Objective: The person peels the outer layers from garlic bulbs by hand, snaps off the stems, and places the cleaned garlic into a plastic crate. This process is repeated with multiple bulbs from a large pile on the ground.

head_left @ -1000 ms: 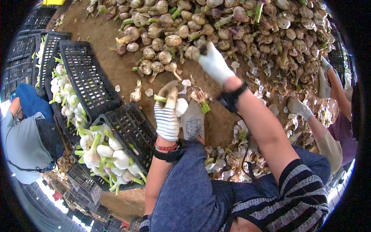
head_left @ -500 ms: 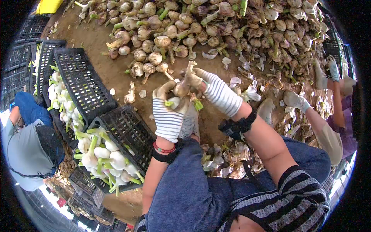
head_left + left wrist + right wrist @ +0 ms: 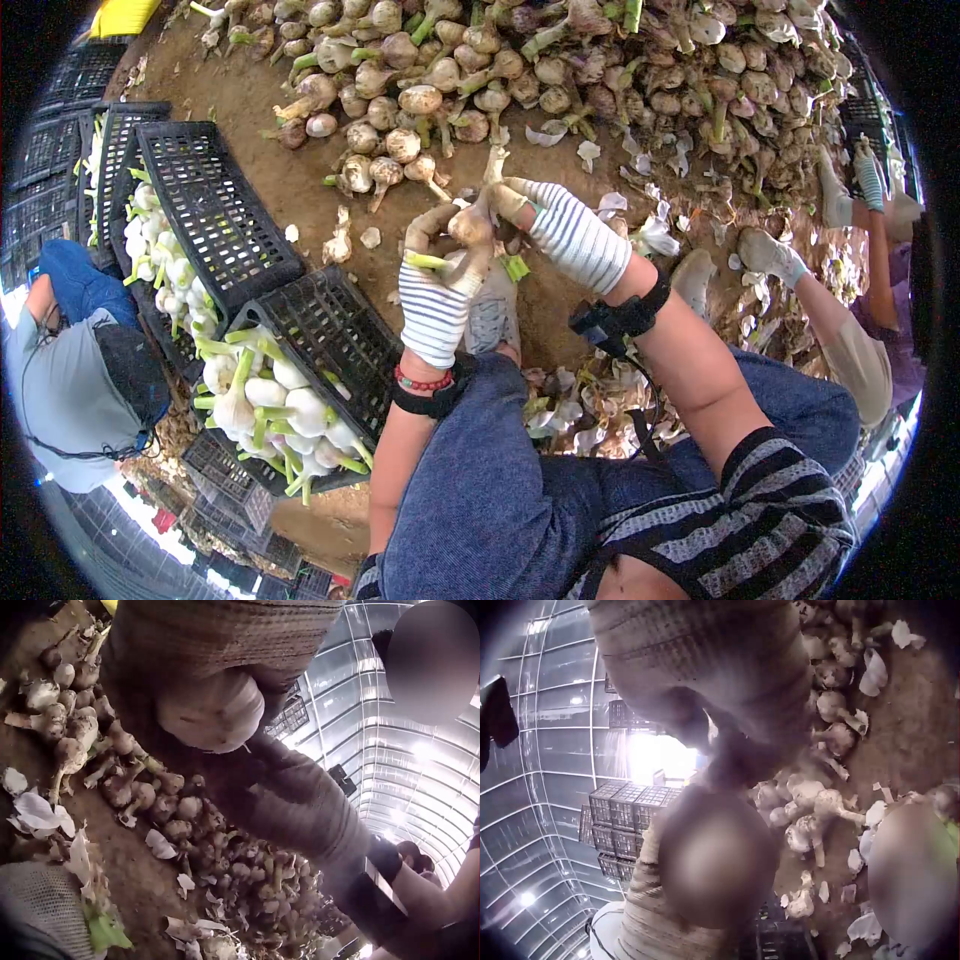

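Observation:
Both hands, in striped gloves with soiled fingers, meet at one brownish garlic bulb point(image 3: 470, 226) above a shoe. The left hand point(image 3: 438, 290) grips the bulb from below and the left, and a short green stem sticks out of that same hand. From the right, the right hand point(image 3: 570, 228) pinches the bulb's upright stalk. In the left wrist view a pale bulb point(image 3: 214, 712) sits under the gloved fingers. The right wrist view shows the glove point(image 3: 705, 667) close up, with the fingertips dark.
A large heap of unpeeled garlic point(image 3: 600, 70) lies ahead. Black crates point(image 3: 320, 320) stand at the left, one with white garlic point(image 3: 290, 410). Loose skins point(image 3: 590, 400) litter the ground. People sit at the far left and right, one reaching a gloved hand point(image 3: 768, 255) inward.
The right hand has come back from the heap to the left hand, and a brown bulb is now between them. Over the last half second the left fingers have shifted around it.

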